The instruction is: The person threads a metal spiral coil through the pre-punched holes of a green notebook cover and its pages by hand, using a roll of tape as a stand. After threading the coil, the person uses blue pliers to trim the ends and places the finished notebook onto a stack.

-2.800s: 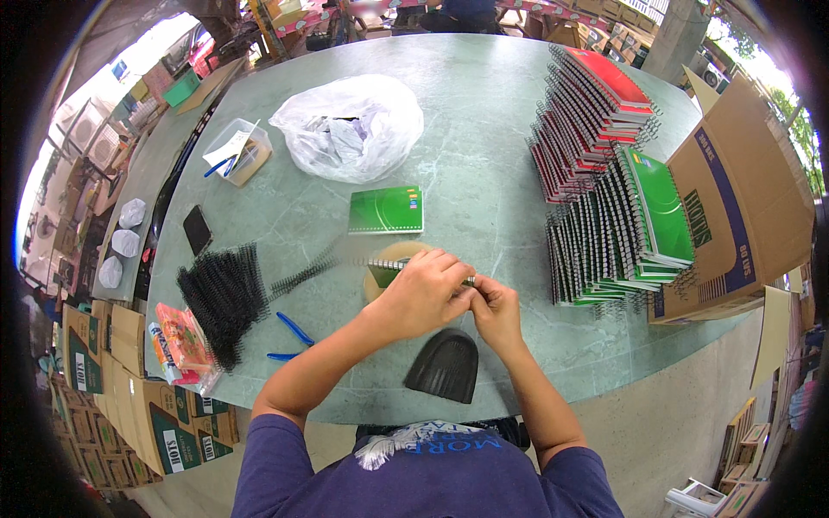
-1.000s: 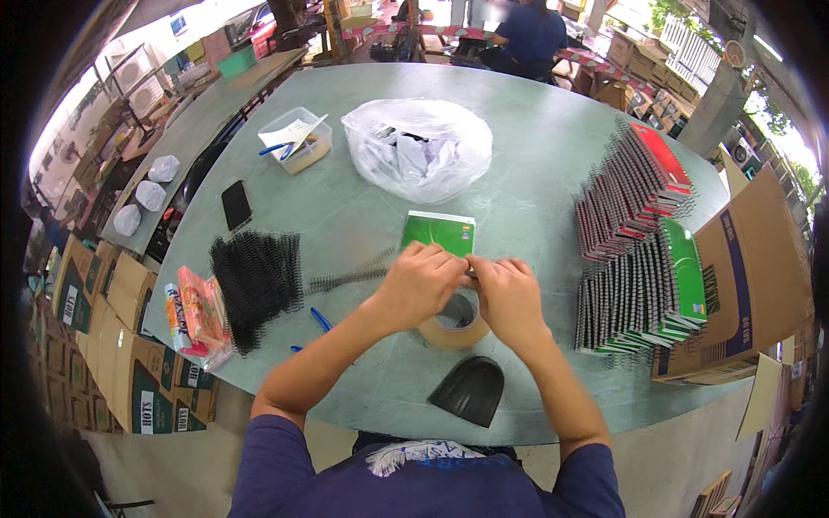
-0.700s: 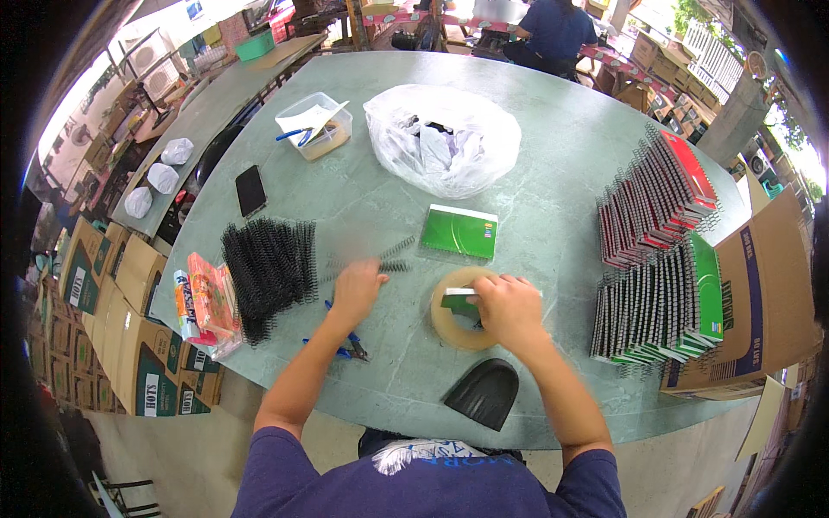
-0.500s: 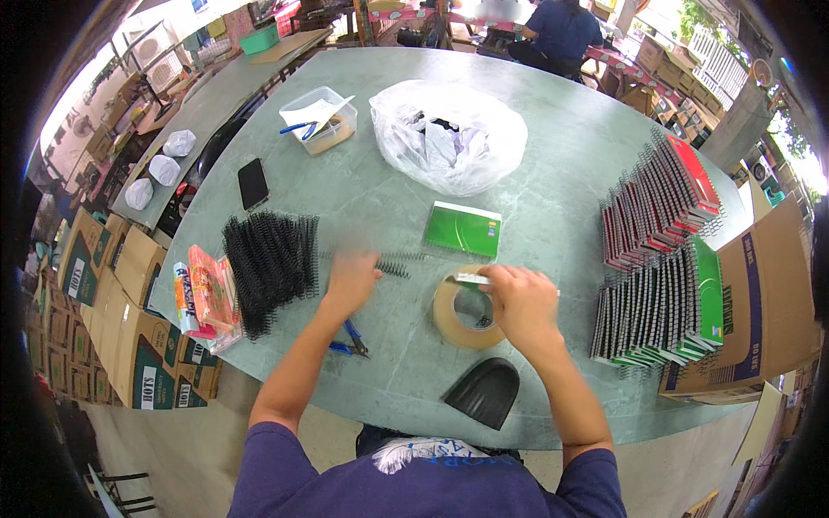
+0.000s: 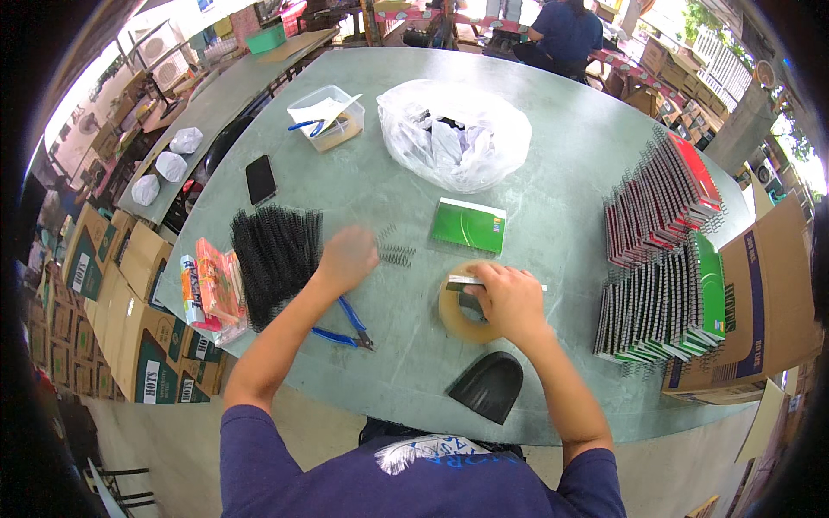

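My left hand (image 5: pixel 349 256) is smeared by motion beside a pile of black spiral coils (image 5: pixel 272 259); its fingers are unclear. Just right of it are loose coil pieces (image 5: pixel 396 255); I cannot tell whether it touches them. My right hand (image 5: pixel 515 300) grips a thin pad of paper (image 5: pixel 467 281), seen edge-on, above a roll of clear tape (image 5: pixel 456 321). Farther off, a green spiral notebook (image 5: pixel 469 227) lies flat. Blue-handled pliers (image 5: pixel 352 331) rest by my left forearm, and a black curved, wedge-like piece (image 5: pixel 490 388) lies nearest me.
Stacked red notebooks (image 5: pixel 661 203) and green notebooks (image 5: pixel 665 302) stand at right beside a cardboard box (image 5: pixel 760 293). Toward the back are a white plastic bag (image 5: pixel 496 138), a clear tub (image 5: pixel 341 134) and a phone (image 5: pixel 260 180). Wrapped packets (image 5: pixel 216 281) sit at the left edge.
My left hand has shifted slightly left and up toward the coil pile, away from the loose coils. More of the pliers shows. My right hand stays over the tape roll with the pad.
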